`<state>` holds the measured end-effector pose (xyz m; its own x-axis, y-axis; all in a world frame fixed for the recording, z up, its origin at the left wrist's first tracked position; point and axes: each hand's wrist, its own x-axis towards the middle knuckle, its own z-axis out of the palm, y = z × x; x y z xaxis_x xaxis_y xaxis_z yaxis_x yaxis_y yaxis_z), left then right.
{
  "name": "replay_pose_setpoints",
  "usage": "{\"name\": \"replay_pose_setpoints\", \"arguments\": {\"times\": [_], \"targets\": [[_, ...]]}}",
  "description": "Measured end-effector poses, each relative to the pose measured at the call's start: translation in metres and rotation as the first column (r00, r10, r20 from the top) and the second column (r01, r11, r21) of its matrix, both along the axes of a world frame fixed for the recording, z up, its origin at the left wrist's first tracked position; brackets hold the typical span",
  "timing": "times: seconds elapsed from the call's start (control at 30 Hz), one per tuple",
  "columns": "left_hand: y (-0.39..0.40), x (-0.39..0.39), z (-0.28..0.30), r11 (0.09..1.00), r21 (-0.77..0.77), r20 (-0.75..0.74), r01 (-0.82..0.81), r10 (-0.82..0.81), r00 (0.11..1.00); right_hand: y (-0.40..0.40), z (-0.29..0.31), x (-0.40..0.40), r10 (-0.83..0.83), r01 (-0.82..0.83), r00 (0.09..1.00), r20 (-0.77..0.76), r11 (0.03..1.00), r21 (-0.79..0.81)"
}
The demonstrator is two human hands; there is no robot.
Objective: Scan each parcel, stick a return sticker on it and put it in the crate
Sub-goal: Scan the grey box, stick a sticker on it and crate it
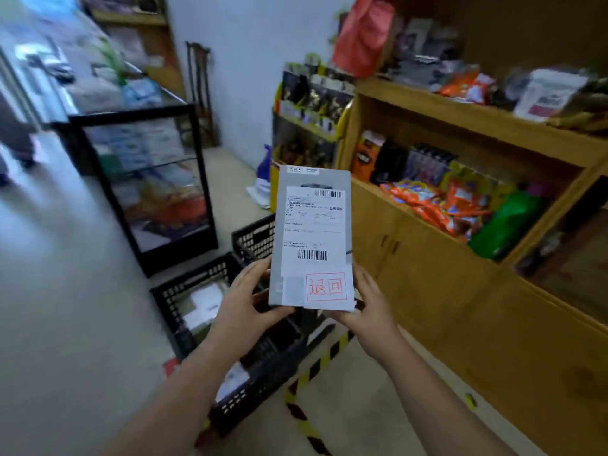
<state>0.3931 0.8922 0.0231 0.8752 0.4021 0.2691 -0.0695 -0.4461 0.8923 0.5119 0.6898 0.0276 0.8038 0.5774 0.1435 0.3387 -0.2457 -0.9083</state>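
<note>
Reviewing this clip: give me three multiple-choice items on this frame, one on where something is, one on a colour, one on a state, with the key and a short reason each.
1. Where on the parcel is the return sticker?
A. top left corner
B. lower right corner
C. on the back, hidden

2. What colour is the print on the return sticker?
A. red
B. blue
C. black

3. How is the parcel held?
A. lying in the black crate
B. by the left hand alone
C. upright in both hands, above the crate

Key: 1 B, the sticker sits below the shipping label at the parcel's lower right. 2 A, its characters and frame are red on white. 3 C, the left hand grips the lower left edge and the right hand the lower right.
</note>
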Motion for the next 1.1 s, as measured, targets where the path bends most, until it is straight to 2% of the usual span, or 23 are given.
{"name": "replay_pose_setpoints", "arguments": {"times": [0.1, 0.2, 0.3, 0.47, 0.57, 0.67, 0.77, 0.97, 1.1], "targets": [[0.020, 0.006, -0.004, 0.988, -0.030, -0.002, -0.152, 0.152, 0.988, 0.045, -0.004, 0.033, 0.162, -0.162, 0.987, 0.004, 0.987, -0.005], [0.038, 0.015, -0.018, 0.967, -0.017, -0.070, -0.255, 0.253, 0.965, 0.078, -0.020, 0.065, 0.285, -0.286, 0.958, -0.029, 0.957, -0.044], [0.051, 0.020, -0.040, 0.938, -0.112, -0.151, -0.327, 0.309, 0.939, 0.108, -0.049, 0.091, 0.377, -0.380, 0.925, -0.052, 0.919, -0.101], [0.053, 0.011, -0.097, 0.867, -0.217, -0.317, -0.448, 0.371, 0.873, 0.136, -0.104, 0.100, 0.477, -0.513, 0.854, -0.210, 0.840, -0.177], [0.058, 0.009, -0.132, 0.813, -0.261, -0.433, -0.521, 0.384, 0.816, 0.150, -0.135, 0.102, 0.480, -0.553, 0.823, -0.304, 0.800, -0.235], [0.069, 0.014, -0.167, 0.779, -0.273, -0.477, -0.565, 0.400, 0.782, 0.169, -0.163, 0.108, 0.488, -0.606, 0.775, -0.402, 0.754, -0.254], [0.081, 0.019, -0.202, 0.751, -0.324, -0.544, -0.575, 0.349, 0.763, 0.182, -0.192, 0.117, 0.475, -0.647, 0.732, -0.487, 0.709, -0.281], [0.091, 0.035, -0.270, 0.684, -0.420, -0.609, -0.597, 0.275, 0.744, 0.194, -0.257, 0.137, 0.404, -0.685, 0.700, -0.588, 0.613, -0.394], [0.088, 0.045, -0.294, 0.655, -0.434, -0.633, -0.618, 0.266, 0.727, 0.198, -0.285, 0.147, 0.377, -0.701, 0.675, -0.634, 0.594, -0.394]]}}
